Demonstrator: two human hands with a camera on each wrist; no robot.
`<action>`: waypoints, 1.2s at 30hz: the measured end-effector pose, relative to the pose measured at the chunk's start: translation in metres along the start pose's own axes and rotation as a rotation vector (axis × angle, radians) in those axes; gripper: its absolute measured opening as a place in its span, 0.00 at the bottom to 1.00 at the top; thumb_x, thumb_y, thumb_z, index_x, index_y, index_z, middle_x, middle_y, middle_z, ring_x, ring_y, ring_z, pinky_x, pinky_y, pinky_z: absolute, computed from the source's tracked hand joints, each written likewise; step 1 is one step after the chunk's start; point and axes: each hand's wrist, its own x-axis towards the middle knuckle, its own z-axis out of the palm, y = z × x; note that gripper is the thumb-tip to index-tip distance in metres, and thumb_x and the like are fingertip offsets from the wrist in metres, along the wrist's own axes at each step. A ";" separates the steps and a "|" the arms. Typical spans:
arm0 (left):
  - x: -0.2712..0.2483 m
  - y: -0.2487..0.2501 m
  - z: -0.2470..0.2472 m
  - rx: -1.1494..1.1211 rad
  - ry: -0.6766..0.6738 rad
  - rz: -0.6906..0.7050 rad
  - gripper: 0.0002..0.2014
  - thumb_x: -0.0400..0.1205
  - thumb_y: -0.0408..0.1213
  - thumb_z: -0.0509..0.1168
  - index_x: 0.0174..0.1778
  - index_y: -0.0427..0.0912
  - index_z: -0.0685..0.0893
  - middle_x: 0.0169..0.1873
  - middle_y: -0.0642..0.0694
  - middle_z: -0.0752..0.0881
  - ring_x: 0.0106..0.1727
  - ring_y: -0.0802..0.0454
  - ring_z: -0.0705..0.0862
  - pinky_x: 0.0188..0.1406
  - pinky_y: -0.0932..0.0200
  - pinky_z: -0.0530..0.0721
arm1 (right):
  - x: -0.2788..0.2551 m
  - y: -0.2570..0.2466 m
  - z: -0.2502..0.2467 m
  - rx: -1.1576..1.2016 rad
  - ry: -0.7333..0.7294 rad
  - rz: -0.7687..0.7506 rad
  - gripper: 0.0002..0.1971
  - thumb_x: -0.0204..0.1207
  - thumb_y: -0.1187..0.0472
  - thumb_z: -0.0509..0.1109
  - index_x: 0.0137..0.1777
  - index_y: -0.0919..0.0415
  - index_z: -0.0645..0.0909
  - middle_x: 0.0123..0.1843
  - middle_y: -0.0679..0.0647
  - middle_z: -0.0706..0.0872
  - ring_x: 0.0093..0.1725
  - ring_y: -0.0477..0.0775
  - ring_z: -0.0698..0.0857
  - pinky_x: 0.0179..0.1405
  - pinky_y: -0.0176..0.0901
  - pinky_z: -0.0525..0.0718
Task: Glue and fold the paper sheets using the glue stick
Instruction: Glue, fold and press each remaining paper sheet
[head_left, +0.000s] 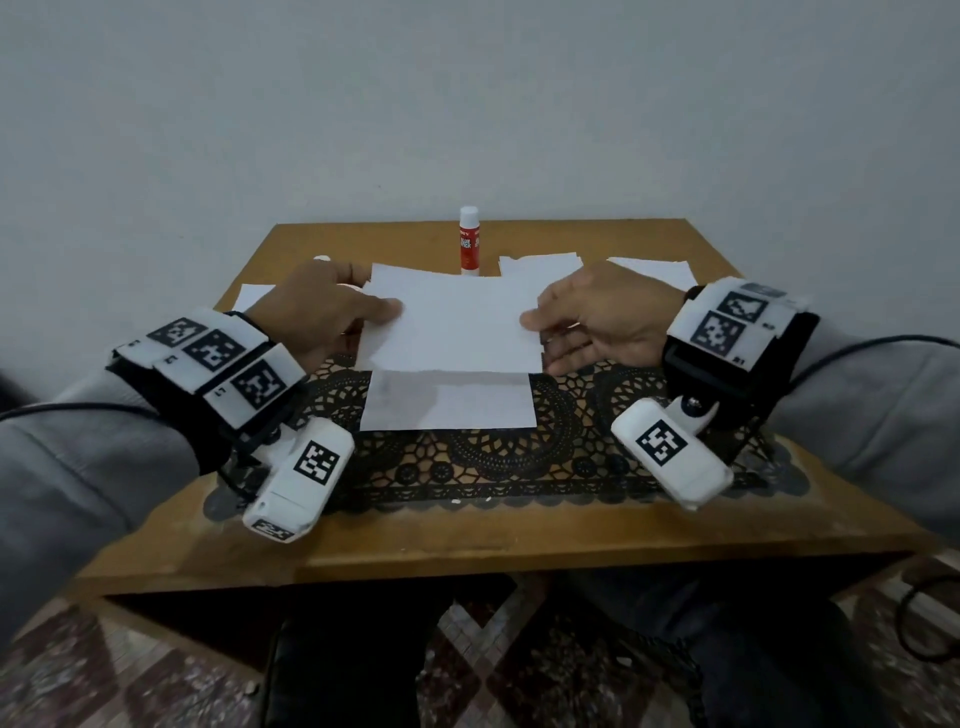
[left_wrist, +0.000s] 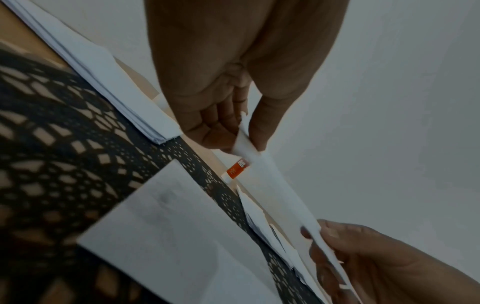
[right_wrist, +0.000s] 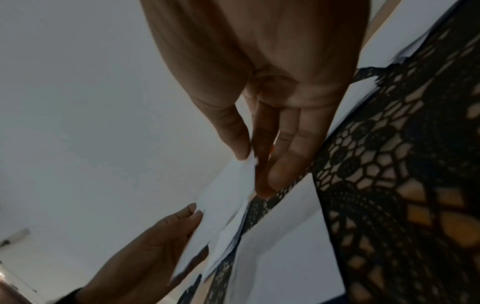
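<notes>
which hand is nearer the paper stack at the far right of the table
Right. The right hand, pinching the lifted sheet, is just in front of that stack; the left hand holds the sheet's opposite edge, across the table.

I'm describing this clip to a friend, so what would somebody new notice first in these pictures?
First, the white paper sheet held up over the table's middle, the left hand and the right hand each pinching a side edge. Right under it, a second sheet lies flat on the black lace mat. Behind them, the red and white glue stick stands upright at the table's far edge.
</notes>
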 end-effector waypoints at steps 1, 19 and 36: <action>0.002 -0.002 -0.002 0.007 0.007 -0.022 0.08 0.79 0.27 0.69 0.44 0.41 0.76 0.40 0.45 0.84 0.38 0.50 0.85 0.26 0.62 0.85 | 0.001 0.001 0.002 -0.034 0.003 0.007 0.06 0.77 0.67 0.73 0.40 0.64 0.80 0.33 0.57 0.83 0.28 0.53 0.87 0.29 0.43 0.87; 0.010 -0.019 -0.012 0.675 -0.056 -0.114 0.11 0.75 0.40 0.75 0.47 0.40 0.82 0.37 0.42 0.86 0.29 0.53 0.81 0.29 0.63 0.80 | 0.012 0.012 0.015 -0.474 -0.015 0.079 0.09 0.76 0.62 0.75 0.40 0.68 0.82 0.31 0.57 0.84 0.26 0.51 0.78 0.25 0.39 0.81; 0.011 -0.019 -0.009 0.722 -0.065 -0.103 0.20 0.71 0.42 0.78 0.54 0.38 0.84 0.47 0.35 0.88 0.36 0.47 0.82 0.46 0.52 0.85 | 0.014 0.019 0.014 -0.532 -0.014 0.021 0.10 0.74 0.62 0.77 0.36 0.67 0.83 0.32 0.58 0.86 0.28 0.51 0.81 0.26 0.39 0.84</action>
